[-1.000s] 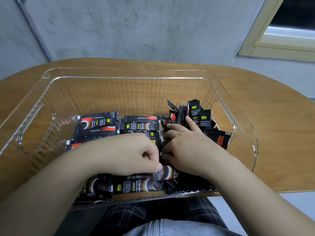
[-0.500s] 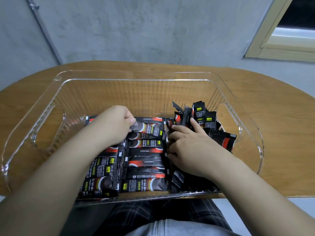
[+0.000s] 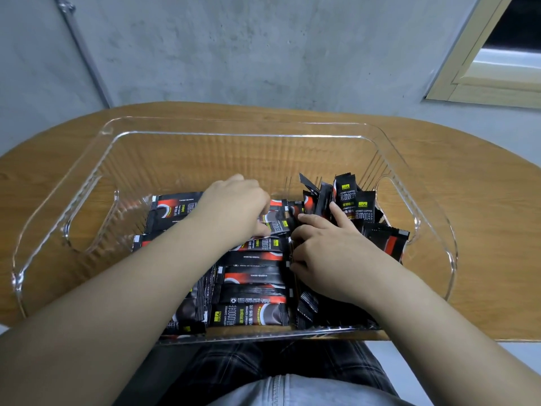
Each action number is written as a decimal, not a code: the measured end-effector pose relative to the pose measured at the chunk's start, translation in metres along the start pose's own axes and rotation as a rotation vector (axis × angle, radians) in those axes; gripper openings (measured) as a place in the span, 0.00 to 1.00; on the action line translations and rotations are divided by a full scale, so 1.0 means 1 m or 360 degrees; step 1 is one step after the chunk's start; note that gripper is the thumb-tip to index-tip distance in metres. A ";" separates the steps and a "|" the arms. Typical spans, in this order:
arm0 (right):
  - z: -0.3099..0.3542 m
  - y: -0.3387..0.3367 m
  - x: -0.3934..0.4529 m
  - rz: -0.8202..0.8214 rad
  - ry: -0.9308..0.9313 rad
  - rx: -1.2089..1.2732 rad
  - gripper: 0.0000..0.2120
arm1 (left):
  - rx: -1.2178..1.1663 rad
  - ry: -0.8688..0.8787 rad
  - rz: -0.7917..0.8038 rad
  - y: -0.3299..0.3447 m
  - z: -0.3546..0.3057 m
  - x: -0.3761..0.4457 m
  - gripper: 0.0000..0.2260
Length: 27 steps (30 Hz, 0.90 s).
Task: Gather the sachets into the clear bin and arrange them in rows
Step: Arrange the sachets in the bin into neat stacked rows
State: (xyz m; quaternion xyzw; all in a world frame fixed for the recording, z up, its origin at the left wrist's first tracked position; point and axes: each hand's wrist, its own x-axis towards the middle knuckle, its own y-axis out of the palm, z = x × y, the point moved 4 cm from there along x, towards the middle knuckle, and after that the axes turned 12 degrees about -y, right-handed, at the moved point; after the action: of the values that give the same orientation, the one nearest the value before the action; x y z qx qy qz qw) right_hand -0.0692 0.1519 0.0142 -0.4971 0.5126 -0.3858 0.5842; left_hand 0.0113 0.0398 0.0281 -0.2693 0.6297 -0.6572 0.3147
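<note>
All sachets look gathered: none visible on the table [image 3: 468, 177] outside the clear bin [image 3: 240, 133]. Row work is partly done. The flat stack of sachets [image 3: 254, 273] between the two forearms lies in tidy rows; the loose pile [image 3: 351, 200] just beyond the right hand [image 3: 328, 253] stands on end, unsorted. Left hand [image 3: 234, 212] is curled, fingertips down on a sachet in the far row; whether it's pinching one I can't tell. Right hand is bent-fingered, pressing the pile's edge; its grasp is hidden too. Forearms cover part of the left rows.
</note>
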 end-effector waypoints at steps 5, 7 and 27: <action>-0.001 0.001 0.000 -0.0026 -0.0003 0.0004 0.18 | 0.0151 0.0080 -0.0005 0.016 -0.003 0.004 0.15; -0.001 0.001 0.000 -0.0030 -0.0005 0.0006 0.18 | 0.0117 0.0041 0.0008 0.019 0.001 0.005 0.14; -0.001 0.002 0.003 0.0054 0.0004 -0.0026 0.18 | -0.0919 -0.0049 0.0805 0.018 -0.042 -0.072 0.15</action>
State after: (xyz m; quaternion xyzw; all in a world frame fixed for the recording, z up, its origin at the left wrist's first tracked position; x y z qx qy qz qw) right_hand -0.0703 0.1496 0.0113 -0.4928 0.5248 -0.3722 0.5859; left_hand 0.0288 0.1216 0.0108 -0.1928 0.8307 -0.3501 0.3875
